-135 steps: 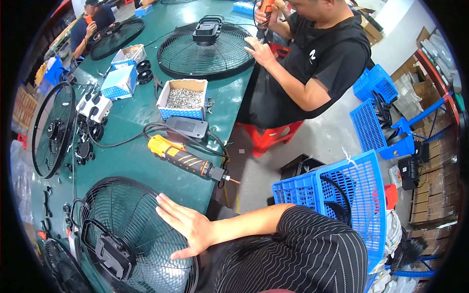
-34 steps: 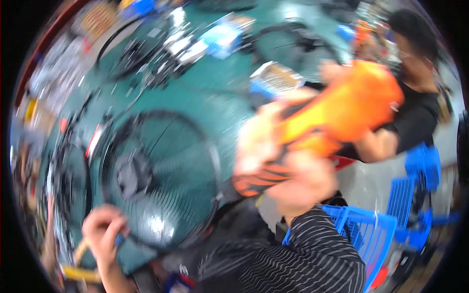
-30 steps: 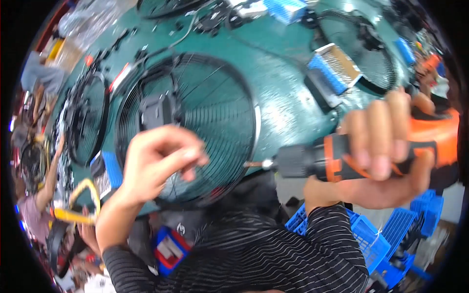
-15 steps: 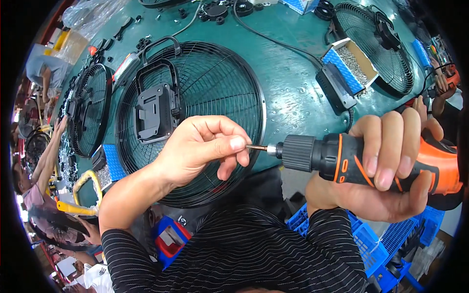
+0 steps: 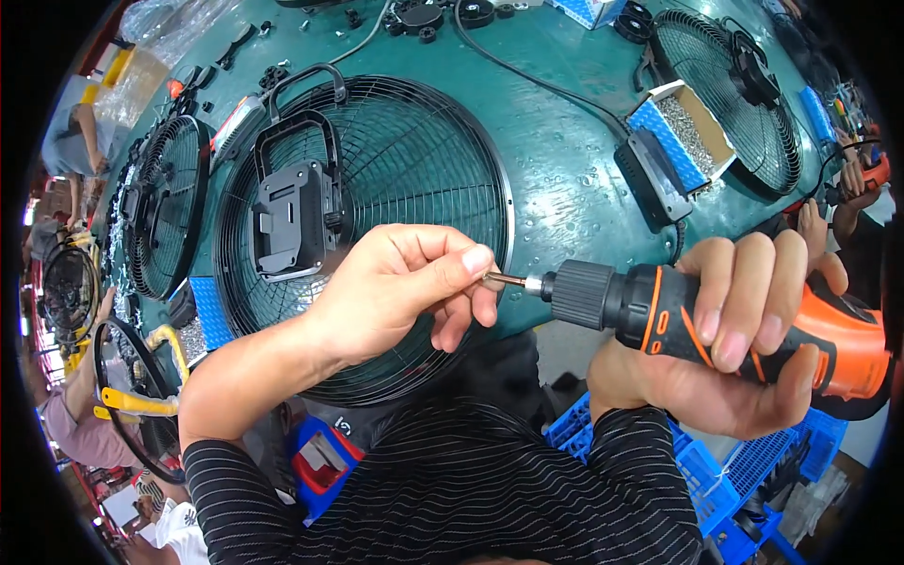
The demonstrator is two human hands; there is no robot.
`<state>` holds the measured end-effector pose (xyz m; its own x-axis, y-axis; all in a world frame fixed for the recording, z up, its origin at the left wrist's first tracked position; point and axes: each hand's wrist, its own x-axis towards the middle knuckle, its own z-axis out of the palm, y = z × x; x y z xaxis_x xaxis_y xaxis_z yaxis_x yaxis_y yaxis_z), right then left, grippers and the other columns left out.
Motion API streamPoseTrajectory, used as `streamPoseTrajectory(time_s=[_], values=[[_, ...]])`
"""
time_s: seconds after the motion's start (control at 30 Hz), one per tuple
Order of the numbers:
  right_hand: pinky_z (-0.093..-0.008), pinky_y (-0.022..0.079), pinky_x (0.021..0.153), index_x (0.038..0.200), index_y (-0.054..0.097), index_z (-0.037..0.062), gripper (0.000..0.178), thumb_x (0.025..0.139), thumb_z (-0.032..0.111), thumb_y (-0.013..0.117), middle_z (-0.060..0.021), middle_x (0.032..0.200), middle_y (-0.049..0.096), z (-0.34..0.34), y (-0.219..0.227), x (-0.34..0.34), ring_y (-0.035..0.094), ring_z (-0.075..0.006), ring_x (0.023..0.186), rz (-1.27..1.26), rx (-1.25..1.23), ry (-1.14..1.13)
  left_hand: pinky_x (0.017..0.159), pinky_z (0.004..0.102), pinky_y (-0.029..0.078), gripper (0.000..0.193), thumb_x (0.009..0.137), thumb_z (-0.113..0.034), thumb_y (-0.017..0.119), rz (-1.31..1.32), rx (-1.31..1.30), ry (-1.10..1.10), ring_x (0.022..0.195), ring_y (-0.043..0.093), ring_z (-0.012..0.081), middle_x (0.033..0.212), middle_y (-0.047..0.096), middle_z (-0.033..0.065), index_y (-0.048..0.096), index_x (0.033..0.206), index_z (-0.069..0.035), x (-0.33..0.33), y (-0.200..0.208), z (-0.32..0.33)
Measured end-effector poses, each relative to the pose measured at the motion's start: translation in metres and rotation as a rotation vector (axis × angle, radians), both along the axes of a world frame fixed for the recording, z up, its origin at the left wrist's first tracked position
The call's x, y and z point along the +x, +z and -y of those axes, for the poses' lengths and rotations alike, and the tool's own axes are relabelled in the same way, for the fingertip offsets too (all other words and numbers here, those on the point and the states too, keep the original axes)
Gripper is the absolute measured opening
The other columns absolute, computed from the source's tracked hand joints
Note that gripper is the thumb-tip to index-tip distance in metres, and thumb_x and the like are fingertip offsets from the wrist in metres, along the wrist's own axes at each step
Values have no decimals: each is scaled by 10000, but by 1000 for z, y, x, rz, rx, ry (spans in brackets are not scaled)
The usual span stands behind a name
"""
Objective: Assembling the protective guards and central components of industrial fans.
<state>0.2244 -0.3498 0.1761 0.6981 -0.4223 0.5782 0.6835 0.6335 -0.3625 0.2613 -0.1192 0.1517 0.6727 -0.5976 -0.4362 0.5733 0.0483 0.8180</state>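
Observation:
My right hand [image 5: 753,320] grips an orange and black power screwdriver [image 5: 650,306], held level with its bit [image 5: 508,279] pointing left. The thumb and forefinger of my left hand [image 5: 400,292] are pinched together at the bit's tip. Whatever sits between them is too small to make out. Under and behind my left hand lies a large round black fan [image 5: 424,160], its wire grille facing up. A black housing [image 5: 297,221] with a bracket handle sits on the grille's left half.
A blue box of small screws [image 5: 692,132] stands on the green table [image 5: 556,179] beside a black power unit [image 5: 650,174]. More fans lie at the left [image 5: 169,202] and far right [image 5: 734,94]. Cables cross the back. Co-workers are at both sides; blue crates [image 5: 706,476] stand below right.
Both hands and the screwdriver have shifted only slightly, still meeting at the bit's tip. At the left, a black ring now shows beside the yellow handle, near a co-worker's arm.

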Motion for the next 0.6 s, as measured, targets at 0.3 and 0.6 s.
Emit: streamPoseTrajectory(time_s=[0.3, 0.6], values=[[-292, 464, 657, 1210, 476, -6, 413, 884, 112, 700, -38, 847, 503, 27, 1, 19, 563, -132, 675, 9, -30, 164, 666, 228, 538, 127, 1020, -75, 686, 276, 223, -218, 734, 653, 64, 941, 763, 51, 758, 1063, 20, 26, 21, 13], [-319, 452, 809, 1159, 548, 52, 313, 966, 298, 561, -57, 871, 524, 50, -8, 61, 565, -177, 840, -112, -425, 296, 1087, 438, 476, 161, 869, -83, 783, 1377, 494, -508, 1239, 609, 328, 1240, 678, 144, 711, 1000, -24, 101, -2, 33]])
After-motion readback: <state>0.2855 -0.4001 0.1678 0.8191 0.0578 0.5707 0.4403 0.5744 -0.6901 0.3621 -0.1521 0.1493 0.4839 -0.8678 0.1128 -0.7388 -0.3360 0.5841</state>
